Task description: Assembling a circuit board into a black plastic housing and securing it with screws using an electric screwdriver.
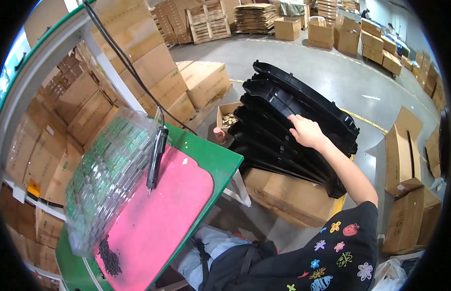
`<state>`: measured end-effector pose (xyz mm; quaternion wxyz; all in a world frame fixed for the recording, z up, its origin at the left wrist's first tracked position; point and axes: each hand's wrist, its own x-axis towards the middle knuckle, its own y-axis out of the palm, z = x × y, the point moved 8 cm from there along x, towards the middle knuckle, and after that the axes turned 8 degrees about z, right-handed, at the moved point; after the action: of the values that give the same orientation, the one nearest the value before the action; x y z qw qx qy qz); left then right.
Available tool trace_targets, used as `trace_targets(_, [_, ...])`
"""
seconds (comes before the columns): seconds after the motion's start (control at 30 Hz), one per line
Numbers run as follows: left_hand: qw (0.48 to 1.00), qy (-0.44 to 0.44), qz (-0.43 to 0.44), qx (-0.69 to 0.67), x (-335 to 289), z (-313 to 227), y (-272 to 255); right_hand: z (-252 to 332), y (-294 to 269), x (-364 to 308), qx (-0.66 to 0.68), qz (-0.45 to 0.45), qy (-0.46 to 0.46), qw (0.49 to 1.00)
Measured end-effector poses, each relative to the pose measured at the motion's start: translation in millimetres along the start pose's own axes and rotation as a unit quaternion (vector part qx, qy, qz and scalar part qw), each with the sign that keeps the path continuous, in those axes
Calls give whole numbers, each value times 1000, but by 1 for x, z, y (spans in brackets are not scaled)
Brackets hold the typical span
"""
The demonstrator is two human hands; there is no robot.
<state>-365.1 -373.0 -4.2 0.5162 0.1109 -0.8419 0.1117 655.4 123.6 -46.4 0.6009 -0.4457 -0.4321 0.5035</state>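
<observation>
Panels [276,128], black, stacked | beneath right hand [308,133] | atop cardboard box [283,194]

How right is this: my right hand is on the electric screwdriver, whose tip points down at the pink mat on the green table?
Not quite: the head view shows your right hand at the black plastic parts, not on the electric screwdriver. The screwdriver's tip does point down at the pink mat on the green table.
</observation>
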Motion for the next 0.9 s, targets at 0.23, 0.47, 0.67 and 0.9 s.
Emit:
trace_targets(0.23, [997, -48, -48, 45, 5, 126, -33, 12, -19, -13, 70, -126, -98, 985])
trace_targets(0.47, [964, -200, 31, 172, -2, 77, -30, 162, -79, -67, 58, -93, -281, 953])
trace_targets(0.67, [952, -54, 275, -123, 2, -229, 76, 321, -61, -133, -76, 6, -565, 821])
trace_targets(0.9, [703, 219, 630, -246, -109, -436, 229, 419, 34, -175, -89, 91, -752, 647])
